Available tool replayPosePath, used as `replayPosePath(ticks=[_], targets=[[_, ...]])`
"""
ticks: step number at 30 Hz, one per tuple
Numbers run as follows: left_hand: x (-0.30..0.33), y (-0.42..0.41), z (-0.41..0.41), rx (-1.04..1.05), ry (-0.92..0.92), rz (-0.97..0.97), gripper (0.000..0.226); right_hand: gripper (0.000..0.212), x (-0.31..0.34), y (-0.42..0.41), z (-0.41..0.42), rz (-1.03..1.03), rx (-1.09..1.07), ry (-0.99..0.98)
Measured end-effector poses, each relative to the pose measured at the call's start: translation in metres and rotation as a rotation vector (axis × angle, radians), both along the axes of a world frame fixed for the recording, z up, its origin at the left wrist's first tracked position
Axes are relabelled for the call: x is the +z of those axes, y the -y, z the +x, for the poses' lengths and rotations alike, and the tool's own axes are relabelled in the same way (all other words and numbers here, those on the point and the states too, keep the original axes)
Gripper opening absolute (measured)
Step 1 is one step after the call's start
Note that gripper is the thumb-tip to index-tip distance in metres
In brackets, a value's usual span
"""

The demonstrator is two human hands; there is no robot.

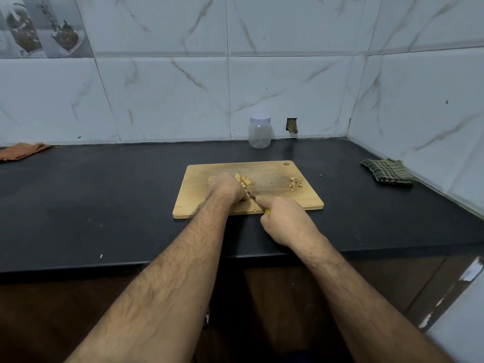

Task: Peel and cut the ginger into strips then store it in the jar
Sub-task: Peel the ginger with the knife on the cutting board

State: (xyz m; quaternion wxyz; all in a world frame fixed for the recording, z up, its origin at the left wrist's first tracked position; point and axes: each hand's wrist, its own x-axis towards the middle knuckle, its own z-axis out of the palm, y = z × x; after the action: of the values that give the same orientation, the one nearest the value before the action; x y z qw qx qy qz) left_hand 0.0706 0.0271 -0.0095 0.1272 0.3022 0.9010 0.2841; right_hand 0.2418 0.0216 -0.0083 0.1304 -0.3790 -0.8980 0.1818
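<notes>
The right hand (284, 221) is curled round a knife (258, 203) with a yellow handle, of which only a small bit shows below the fingers; the forefinger lies along the back of the blade, and the blade slants up and left onto the wooden cutting board (301, 197). The blade's tip goes under the left hand (227, 188), which lies knuckles-up on the board with its fingers bent down onto the ginger (243, 179); whether those fingers pinch a piece or only press it down cannot be told, since the hand hides them. Pale cut pieces of ginger show just past the left hand, toward the far edge of the board, and a sliver shows at the hand's left side. Near the board's right end, well apart from both hands, lies a small heap of peelings (296, 183). The board rests on a black counter (104, 205). Beyond the board's far edge, against the tiled wall, stands the clear jar (259, 132) with its white lid on. To the right of the board lies a folded green checked cloth (387, 171), and far to the left of the board, at the wall, an orange cloth (21, 151).
</notes>
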Motion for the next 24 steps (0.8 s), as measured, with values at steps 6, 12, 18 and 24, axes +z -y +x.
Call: replayPosePath(ticks=[6,12,18,24], targets=[[-0.001,0.001,0.001,0.006,-0.011,0.015,0.039,0.041,0.002,0.004,0.001,-0.010,0.009,0.029],[-0.002,0.004,0.002,-0.004,0.002,0.047,0.032,0.056,0.003,0.009,0.018,-0.009,-0.060,0.045],[-0.002,0.008,0.004,-0.031,-0.007,0.053,0.025,0.049,0.004,0.013,0.017,-0.013,-0.069,-0.071],[-0.006,0.014,0.001,-0.060,0.021,0.116,0.018,0.044,0.009,0.016,0.012,-0.015,-0.052,-0.072]])
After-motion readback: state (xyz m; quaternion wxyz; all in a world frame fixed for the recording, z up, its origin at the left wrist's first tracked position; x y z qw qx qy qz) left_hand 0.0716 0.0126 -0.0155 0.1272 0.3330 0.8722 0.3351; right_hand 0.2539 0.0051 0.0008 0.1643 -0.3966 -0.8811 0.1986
